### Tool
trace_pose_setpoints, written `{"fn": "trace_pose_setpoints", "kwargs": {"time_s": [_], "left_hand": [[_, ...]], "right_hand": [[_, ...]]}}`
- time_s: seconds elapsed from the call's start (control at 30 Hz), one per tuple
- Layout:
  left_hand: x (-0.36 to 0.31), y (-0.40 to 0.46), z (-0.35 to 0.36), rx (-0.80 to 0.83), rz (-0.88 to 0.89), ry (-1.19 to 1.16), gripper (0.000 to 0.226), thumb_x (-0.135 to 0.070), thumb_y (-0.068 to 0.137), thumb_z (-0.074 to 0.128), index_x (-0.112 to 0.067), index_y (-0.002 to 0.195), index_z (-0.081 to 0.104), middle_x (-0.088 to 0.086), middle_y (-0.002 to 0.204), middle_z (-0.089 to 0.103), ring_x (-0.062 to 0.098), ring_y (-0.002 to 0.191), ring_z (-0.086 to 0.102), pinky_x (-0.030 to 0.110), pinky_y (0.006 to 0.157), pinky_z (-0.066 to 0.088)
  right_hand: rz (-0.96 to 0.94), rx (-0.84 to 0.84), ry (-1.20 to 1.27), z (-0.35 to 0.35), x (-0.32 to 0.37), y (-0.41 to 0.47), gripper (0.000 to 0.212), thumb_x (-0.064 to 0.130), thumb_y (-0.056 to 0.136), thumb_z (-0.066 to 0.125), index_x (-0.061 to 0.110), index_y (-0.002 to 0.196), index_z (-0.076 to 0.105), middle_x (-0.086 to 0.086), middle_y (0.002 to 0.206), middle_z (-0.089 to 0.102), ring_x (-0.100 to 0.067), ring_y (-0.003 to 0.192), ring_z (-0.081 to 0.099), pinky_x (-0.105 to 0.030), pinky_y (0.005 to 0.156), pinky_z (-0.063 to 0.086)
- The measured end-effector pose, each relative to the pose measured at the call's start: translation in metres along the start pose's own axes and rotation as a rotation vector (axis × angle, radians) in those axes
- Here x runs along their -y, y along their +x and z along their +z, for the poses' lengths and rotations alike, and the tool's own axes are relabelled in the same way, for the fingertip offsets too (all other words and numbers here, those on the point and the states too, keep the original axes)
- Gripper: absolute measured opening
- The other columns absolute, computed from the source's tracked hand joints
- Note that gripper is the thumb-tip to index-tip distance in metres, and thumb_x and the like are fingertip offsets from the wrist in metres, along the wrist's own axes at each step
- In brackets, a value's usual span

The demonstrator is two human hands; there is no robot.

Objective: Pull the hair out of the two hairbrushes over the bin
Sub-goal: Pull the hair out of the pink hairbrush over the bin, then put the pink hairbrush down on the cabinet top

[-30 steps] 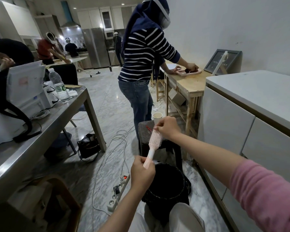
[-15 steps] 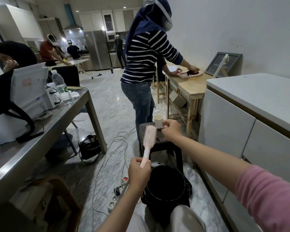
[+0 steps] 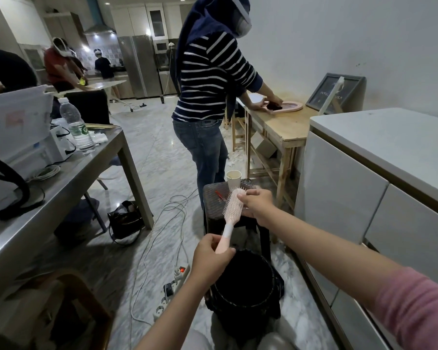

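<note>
A pink hairbrush with a white band on its handle is held tilted above and just behind a black bin on the floor. My left hand grips the end of its handle. My right hand holds the brush head at its tip, fingers pinched on the bristle side. No hair is visible on the bristles. A thin red item, possibly a comb, lies on the dark stool behind. A second hairbrush is not in view.
A dark woven stool with a paper cup stands behind the bin. A person in a striped top stands beyond it at a wooden table. White cabinets are right, a steel table left, a power strip and cables on the floor.
The brush has swung from leaning right to leaning left and back to leaning right. My right hand left the bristles, then came back to pinch the tip of the brush head.
</note>
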State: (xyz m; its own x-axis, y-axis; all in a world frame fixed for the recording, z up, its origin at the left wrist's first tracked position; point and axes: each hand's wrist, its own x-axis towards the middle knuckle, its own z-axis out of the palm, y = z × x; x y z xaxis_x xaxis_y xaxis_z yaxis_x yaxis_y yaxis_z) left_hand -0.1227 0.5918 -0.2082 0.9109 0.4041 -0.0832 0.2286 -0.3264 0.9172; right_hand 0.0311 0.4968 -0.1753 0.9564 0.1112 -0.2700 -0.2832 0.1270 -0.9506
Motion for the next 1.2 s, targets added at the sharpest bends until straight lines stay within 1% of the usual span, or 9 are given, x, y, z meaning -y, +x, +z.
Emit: {"fn": "trace_pose_setpoints", "kwargs": {"time_s": [0.13,0.2,0.33,0.43,0.7,0.8,0.93,1.1,1.2], "left_hand": [[-0.001,0.031,0.014,0.009,0.027,0.076,0.027,-0.014,0.076,0.075,-0.016,0.099,0.062,0.000,0.095,0.065,0.018,0.088,0.064,0.033,0.077,0.053],[-0.003,0.056,0.024,-0.001,0.038,0.126,0.029,-0.014,0.075,0.076,-0.013,0.102,0.066,0.000,0.094,0.066,0.017,0.087,0.064,0.031,0.076,0.053],[-0.021,0.089,0.037,-0.010,0.045,0.271,0.033,-0.017,0.072,0.078,-0.013,0.103,0.070,-0.001,0.095,0.067,0.016,0.087,0.063,0.028,0.074,0.050],[-0.051,0.106,0.042,0.049,0.036,0.340,0.033,-0.020,0.072,0.078,-0.014,0.103,0.071,-0.004,0.089,0.066,0.016,0.083,0.064,0.029,0.072,0.051],[-0.176,0.122,0.043,0.230,0.107,0.401,0.029,-0.017,0.071,0.080,-0.009,0.099,0.075,0.008,0.086,0.074,0.020,0.076,0.067,0.029,0.068,0.051],[-0.229,0.123,0.052,0.291,0.182,0.412,0.024,-0.015,0.073,0.078,-0.006,0.095,0.075,0.011,0.083,0.073,0.021,0.072,0.065,0.030,0.064,0.048],[-0.284,0.117,0.085,0.401,0.292,0.422,0.024,-0.016,0.074,0.077,-0.002,0.094,0.075,0.012,0.080,0.073,0.022,0.070,0.067,0.032,0.058,0.050],[-0.336,0.088,0.160,0.601,0.359,0.408,0.027,-0.016,0.075,0.078,-0.002,0.097,0.071,0.014,0.088,0.071,0.027,0.077,0.068,0.032,0.062,0.053],[-0.358,0.066,0.218,0.691,0.420,0.392,0.021,-0.018,0.071,0.077,0.000,0.079,0.067,0.024,0.083,0.068,0.035,0.069,0.061,0.035,0.060,0.047]], "right_hand": [[0.038,-0.082,0.046,-0.007,-0.003,0.030,0.010,0.000,0.086,0.066,0.001,0.084,0.057,-0.014,0.088,0.064,-0.026,0.082,0.065,-0.034,0.059,0.057],[0.059,-0.120,0.067,-0.011,-0.004,0.054,0.019,0.001,0.086,0.066,0.005,0.073,0.053,-0.012,0.080,0.063,-0.026,0.078,0.065,-0.035,0.063,0.058],[0.088,-0.156,0.053,-0.021,0.002,0.085,0.011,0.004,0.086,0.068,0.000,0.082,0.058,-0.019,0.092,0.067,-0.027,0.082,0.067,-0.038,0.077,0.059],[0.110,-0.174,0.057,-0.031,0.024,0.095,0.013,0.005,0.086,0.067,0.007,0.077,0.058,-0.012,0.084,0.066,-0.022,0.071,0.065,-0.031,0.061,0.059],[0.132,-0.301,0.096,-0.064,0.141,0.081,0.018,0.003,0.085,0.068,0.013,0.074,0.058,-0.014,0.090,0.068,-0.026,0.085,0.067,-0.034,0.071,0.059],[0.080,-0.383,0.134,-0.090,0.194,0.065,0.021,0.002,0.085,0.067,0.013,0.072,0.056,-0.015,0.091,0.066,-0.028,0.084,0.066,-0.025,0.054,0.056],[0.046,-0.509,0.169,-0.143,0.241,0.043,0.014,0.000,0.085,0.066,0.007,0.076,0.057,-0.019,0.098,0.066,-0.032,0.093,0.068,-0.046,0.084,0.058],[0.021,-0.701,0.217,-0.243,0.273,0.009,0.020,-0.001,0.084,0.067,0.009,0.073,0.054,-0.018,0.098,0.065,-0.030,0.088,0.066,-0.039,0.073,0.057],[0.031,-0.800,0.212,-0.309,0.280,-0.014,0.018,0.004,0.084,0.069,0.009,0.074,0.055,-0.017,0.099,0.066,-0.030,0.091,0.067,-0.040,0.073,0.057]]}}
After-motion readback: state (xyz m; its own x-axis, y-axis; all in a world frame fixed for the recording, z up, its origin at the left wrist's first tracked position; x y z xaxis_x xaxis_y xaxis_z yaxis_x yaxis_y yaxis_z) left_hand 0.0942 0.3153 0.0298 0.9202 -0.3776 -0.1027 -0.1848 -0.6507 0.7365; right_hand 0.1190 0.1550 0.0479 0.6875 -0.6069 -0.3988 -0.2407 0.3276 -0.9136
